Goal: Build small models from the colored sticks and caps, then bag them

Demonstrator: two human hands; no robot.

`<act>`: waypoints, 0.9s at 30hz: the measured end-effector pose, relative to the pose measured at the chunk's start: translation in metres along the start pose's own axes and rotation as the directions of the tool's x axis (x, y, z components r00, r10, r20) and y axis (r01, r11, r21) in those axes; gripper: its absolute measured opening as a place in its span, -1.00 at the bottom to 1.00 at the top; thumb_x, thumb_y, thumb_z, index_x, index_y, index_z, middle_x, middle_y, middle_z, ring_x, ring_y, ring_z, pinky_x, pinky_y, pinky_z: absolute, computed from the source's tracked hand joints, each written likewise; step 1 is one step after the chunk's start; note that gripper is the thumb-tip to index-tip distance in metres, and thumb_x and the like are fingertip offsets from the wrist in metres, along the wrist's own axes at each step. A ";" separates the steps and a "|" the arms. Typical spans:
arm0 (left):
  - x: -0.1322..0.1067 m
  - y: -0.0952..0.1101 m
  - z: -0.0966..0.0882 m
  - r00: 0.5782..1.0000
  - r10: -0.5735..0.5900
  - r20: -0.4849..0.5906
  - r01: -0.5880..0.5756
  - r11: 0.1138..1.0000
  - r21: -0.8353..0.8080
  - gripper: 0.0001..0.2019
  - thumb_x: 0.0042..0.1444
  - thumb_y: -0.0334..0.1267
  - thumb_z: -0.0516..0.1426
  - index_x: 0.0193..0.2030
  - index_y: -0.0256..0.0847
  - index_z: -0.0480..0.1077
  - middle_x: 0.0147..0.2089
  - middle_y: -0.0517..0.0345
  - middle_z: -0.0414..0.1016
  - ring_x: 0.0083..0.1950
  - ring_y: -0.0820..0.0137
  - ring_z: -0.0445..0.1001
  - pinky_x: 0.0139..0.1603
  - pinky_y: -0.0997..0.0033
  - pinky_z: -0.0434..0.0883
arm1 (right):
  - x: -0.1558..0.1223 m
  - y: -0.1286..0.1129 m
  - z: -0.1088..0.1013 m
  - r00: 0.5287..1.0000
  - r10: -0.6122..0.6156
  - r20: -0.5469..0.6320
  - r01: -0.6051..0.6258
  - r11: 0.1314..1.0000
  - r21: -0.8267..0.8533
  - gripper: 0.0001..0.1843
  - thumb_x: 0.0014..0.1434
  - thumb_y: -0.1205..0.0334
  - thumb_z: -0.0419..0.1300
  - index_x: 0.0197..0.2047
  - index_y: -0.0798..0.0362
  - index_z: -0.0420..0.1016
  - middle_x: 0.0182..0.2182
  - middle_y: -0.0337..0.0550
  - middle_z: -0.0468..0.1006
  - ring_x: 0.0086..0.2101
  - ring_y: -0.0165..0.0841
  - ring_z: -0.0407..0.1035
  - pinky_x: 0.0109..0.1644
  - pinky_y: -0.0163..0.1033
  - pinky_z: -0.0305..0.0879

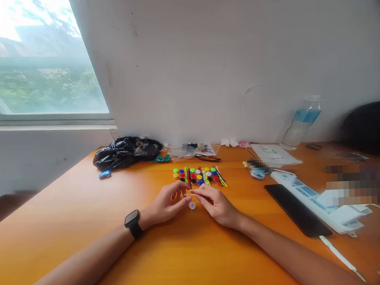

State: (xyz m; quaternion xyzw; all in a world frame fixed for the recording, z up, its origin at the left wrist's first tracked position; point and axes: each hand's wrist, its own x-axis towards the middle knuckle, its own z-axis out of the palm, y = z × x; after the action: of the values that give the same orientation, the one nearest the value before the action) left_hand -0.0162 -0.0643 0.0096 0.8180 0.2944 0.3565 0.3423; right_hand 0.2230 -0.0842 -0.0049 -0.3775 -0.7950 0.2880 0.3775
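Observation:
A thin white stick (190,195) spans the small gap between my two hands, just above the table. My left hand (169,204) has its thumb and curled fingers around the stick's left end. With thumb and forefinger, my right hand (218,206) pinches the right end. Below the stick, a small round white disc (192,206) with a raised centre lies on the table between the hands. Beyond my fingers are rows of small coloured discs (199,177) and several narrow coloured plastic strips (222,177); my fingers partly cover the nearest pieces.
On the wooden table (126,267), a black plastic bag (124,153) and a small blue packet (105,174) lie at back left. To the right are a black phone (296,209), a white power strip (315,200), a white cable (338,253) and a clear bottle (301,125).

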 end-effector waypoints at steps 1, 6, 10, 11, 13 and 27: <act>0.000 0.000 0.000 0.999 0.025 -0.029 -0.024 0.999 0.021 -0.73 0.41 -0.06 0.16 0.06 -0.20 0.49 -0.18 0.09 0.53 -0.26 0.42 0.38 -0.26 0.44 0.34 | -0.001 -0.001 0.002 1.000 -0.008 -0.002 0.008 1.000 0.007 -0.68 0.49 0.13 0.09 0.11 -0.01 0.63 -0.22 -0.10 0.51 -0.23 -0.28 0.42 -0.09 -0.17 0.38; 0.002 -0.002 0.000 0.988 0.088 -0.127 -0.077 0.993 0.093 -0.81 0.40 -0.19 0.14 -0.18 -0.21 0.53 -0.31 0.13 0.54 -0.34 0.45 0.36 -0.30 0.45 0.32 | -0.003 -0.005 0.002 0.998 0.055 -0.014 -0.052 0.990 0.128 -0.72 0.48 0.16 0.12 0.18 -0.04 0.49 -0.07 -0.10 0.58 -0.08 -0.25 0.48 0.07 -0.15 0.39; 0.001 -0.001 -0.001 0.992 0.059 -0.110 -0.050 0.995 0.084 -0.80 0.39 -0.21 0.12 -0.11 -0.23 0.54 -0.29 0.11 0.54 -0.34 0.44 0.35 -0.31 0.44 0.32 | -0.003 0.000 -0.001 0.990 0.128 -0.052 -0.119 0.981 0.153 -0.79 0.46 0.13 0.14 0.05 0.00 0.48 -0.16 -0.13 0.55 -0.17 -0.28 0.44 -0.05 -0.19 0.38; 0.001 -0.001 -0.001 0.994 0.048 -0.097 -0.041 0.996 0.077 -0.79 0.39 -0.20 0.11 -0.08 -0.24 0.53 -0.29 0.11 0.54 -0.34 0.43 0.35 -0.31 0.44 0.32 | -0.003 0.002 -0.002 0.988 0.145 -0.056 -0.134 0.978 0.160 -0.80 0.45 0.11 0.15 0.02 0.01 0.48 -0.19 -0.14 0.54 -0.21 -0.29 0.43 -0.09 -0.20 0.37; 0.000 -0.001 -0.002 0.997 0.033 -0.069 -0.029 0.997 0.070 -0.77 0.40 -0.20 0.09 -0.04 -0.24 0.53 -0.29 0.11 0.52 -0.33 0.43 0.36 -0.30 0.44 0.32 | -0.001 0.004 -0.003 0.983 0.174 -0.051 -0.162 0.970 0.183 -0.79 0.43 0.06 0.19 -0.06 0.03 0.49 -0.23 -0.15 0.53 -0.25 -0.31 0.40 -0.15 -0.22 0.34; -0.001 -0.003 0.004 0.997 -0.015 0.074 -0.001 0.978 0.207 -0.76 0.37 -0.09 0.20 -0.18 -0.20 0.58 -0.35 0.17 0.52 -0.37 0.45 0.35 -0.33 0.47 0.29 | 0.001 0.011 -0.003 0.957 0.283 0.059 -0.289 0.926 0.245 -0.67 0.26 -0.03 0.36 -0.25 0.09 0.53 -0.39 -0.20 0.50 -0.39 -0.38 0.30 -0.30 -0.27 0.21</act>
State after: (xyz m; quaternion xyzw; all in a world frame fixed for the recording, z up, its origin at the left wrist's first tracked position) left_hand -0.0141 -0.0649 0.0050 0.8610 0.3198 0.2915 0.2674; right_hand 0.2293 -0.0765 -0.0108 -0.4352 -0.6928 0.4423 0.3673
